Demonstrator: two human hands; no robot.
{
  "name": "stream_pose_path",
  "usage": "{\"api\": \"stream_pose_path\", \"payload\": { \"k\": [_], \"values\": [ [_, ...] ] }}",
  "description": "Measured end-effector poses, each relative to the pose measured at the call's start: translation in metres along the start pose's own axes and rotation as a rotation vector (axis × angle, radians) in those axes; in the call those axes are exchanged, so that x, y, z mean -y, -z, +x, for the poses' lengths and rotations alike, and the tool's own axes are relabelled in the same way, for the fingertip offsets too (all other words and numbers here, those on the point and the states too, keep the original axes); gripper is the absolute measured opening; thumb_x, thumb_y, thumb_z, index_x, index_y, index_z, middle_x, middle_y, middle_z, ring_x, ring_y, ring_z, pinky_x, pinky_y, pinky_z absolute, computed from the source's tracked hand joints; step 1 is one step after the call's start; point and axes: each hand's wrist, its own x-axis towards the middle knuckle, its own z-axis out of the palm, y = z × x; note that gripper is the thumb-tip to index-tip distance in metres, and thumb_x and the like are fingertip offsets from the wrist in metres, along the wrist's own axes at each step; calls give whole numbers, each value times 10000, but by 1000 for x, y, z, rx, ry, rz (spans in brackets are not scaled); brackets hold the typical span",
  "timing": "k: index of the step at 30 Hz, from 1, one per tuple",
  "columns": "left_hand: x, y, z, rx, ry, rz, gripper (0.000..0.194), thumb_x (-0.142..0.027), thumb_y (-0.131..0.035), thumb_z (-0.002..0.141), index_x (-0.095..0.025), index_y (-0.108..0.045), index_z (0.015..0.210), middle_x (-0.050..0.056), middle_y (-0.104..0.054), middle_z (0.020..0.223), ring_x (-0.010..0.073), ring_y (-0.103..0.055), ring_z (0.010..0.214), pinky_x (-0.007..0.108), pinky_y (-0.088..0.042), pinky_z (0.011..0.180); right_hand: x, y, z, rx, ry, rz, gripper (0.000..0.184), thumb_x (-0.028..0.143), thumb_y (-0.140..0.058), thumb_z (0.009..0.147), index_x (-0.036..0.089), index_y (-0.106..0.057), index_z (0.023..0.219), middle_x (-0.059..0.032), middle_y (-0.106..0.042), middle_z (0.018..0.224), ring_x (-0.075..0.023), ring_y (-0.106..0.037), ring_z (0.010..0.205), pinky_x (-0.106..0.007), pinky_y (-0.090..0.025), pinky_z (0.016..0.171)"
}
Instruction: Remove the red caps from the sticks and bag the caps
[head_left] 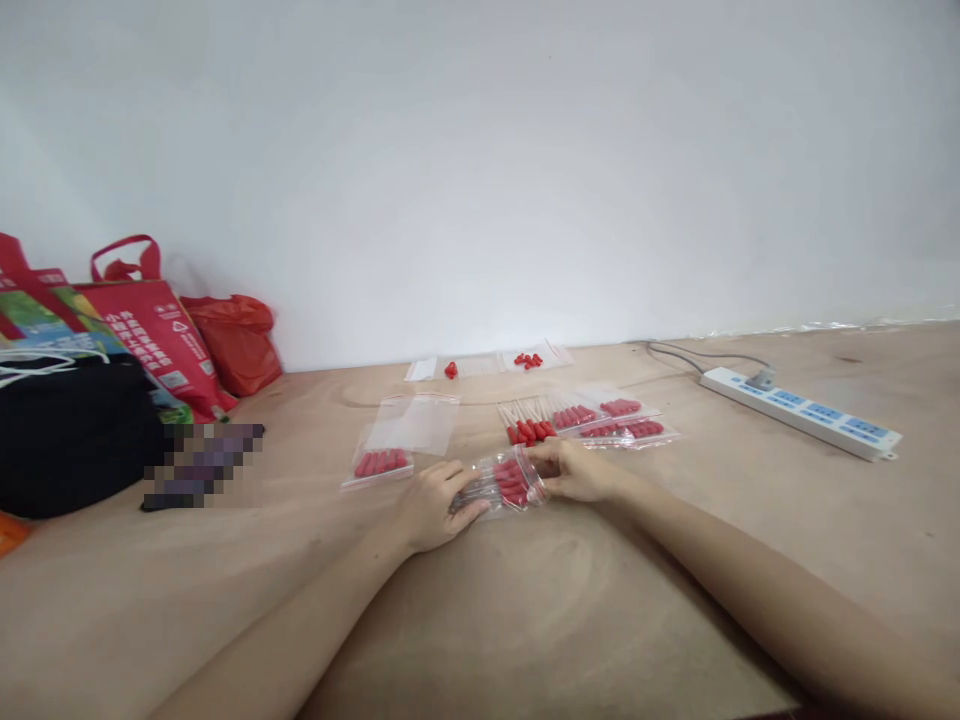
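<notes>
- Clear plastic bag (491, 490), thin, glossy and crinkled, was held low over the table (487, 620) in the head view, between the two hands; whether it touched the wood could not be told.
- Inside it, oblong red tips (514, 482) crowded the right end, with slim sticks running left.
- Left hand (435, 505) gripped the bag's left end, thumb on the near side, fingers over the far side, hiding part of it.
- Right hand (574, 472) had its fingers bent at the bag's right edge, touching it; how firmly they pinched could not be told.
- Just behind the bag lay a loose bundle of red-tipped sticks (531, 432), its tips facing the bag.
- Overlapping filled bags (622, 430) lay flat beyond the right hand; another filled bag (381, 463) lay beyond the left.
- Small smooth red pieces (528, 360) sat farther back, near the plain pale wall (480, 180).
- Far right, a long white power strip (802, 412) held a plug (761, 379) on a grey cord.
- Far left stood a red printed carrier bag (161, 340), a creased red plastic bag (244, 345) and a soft black bundle (75, 430).
</notes>
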Motion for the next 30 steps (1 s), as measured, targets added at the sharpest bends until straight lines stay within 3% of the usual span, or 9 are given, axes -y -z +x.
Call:
{"api": "stream_pose_path", "payload": {
  "k": [3,7,12,18,23,27,30],
  "values": [
    [0,0,0,-9,-30,-26,351,-398,-521,755,-195,-567,1037,69,-563,930,175,-563,777,285,-452,689,-3,-3,2,4,-20,-28,317,396,-585,727,149,-640,918,19,-596,645,-115,-512,573,-218,-388,555],
    [-1,-1,1,-12,-56,-68,359,-375,-543,742,-187,-554,1047,86,-569,998,214,-543,913,329,-439,798,-5,-5,2,44,-21,29,376,433,-618,683,144,-627,922,26,-580,652,-102,-484,559,-201,-368,512],
    [-2,-2,2,5,-41,-84,277,-279,-491,786,-173,-542,1036,80,-606,951,204,-550,876,322,-446,768,5,-4,2,50,-9,-72,388,417,-701,578,162,-622,859,25,-568,717,-105,-476,616,-202,-372,545],
    [-2,-2,3,-13,-14,-134,268,-285,-503,790,-165,-549,1025,77,-612,939,192,-554,860,310,-447,758,13,-11,3,-42,-108,-196,367,255,-715,540,126,-546,840,23,-519,687,-93,-451,569,-198,-357,505],
    [-2,-1,3,10,18,-186,293,-299,-533,778,-186,-544,1048,62,-595,964,181,-553,878,297,-448,759,9,-14,2,-100,14,-268,284,166,-608,641,141,-532,913,-18,-554,811,-108,-482,650,-214,-381,592],
    [-1,-2,3,8,36,-201,272,-281,-526,787,-186,-548,1041,53,-597,928,167,-555,833,287,-450,732,4,-15,3,-115,120,-361,189,244,-505,778,161,-569,935,-33,-561,767,-130,-493,687,-248,-378,657],
    [-1,-2,3,6,37,-201,243,-273,-513,795,-182,-559,1015,52,-596,909,162,-553,815,283,-448,723,3,-16,4,-106,154,-330,185,306,-544,764,159,-598,862,-36,-555,745,-133,-493,684,-240,-381,641]
  ]
}}
